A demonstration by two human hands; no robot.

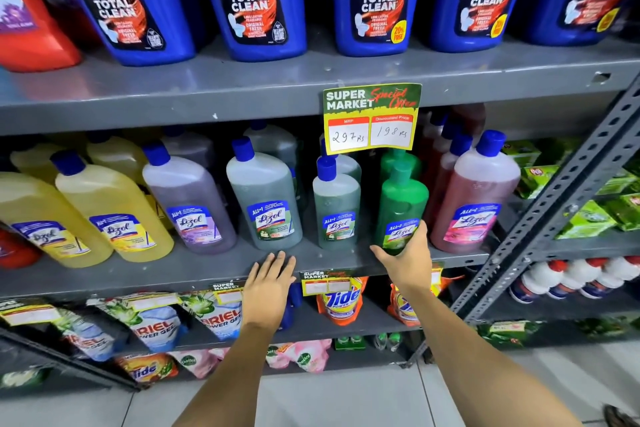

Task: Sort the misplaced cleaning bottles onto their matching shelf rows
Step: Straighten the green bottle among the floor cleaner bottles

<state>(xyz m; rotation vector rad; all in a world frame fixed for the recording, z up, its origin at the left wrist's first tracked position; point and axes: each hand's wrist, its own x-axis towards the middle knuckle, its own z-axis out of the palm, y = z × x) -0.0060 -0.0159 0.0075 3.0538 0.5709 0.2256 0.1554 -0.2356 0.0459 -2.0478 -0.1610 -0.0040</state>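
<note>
Right hand fingers around green bottle base on shelf.

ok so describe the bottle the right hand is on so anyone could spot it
Find the yellow and green price card hanging from the grey metal shelf. Directly below stands an opaque bright green plastic bottle, gripped by the right hand. Its neighbours are translucent with blue caps; its cap is green.

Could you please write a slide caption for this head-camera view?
Right hand grips a green bottle on the middle shelf; left hand rests open at its edge.
</note>
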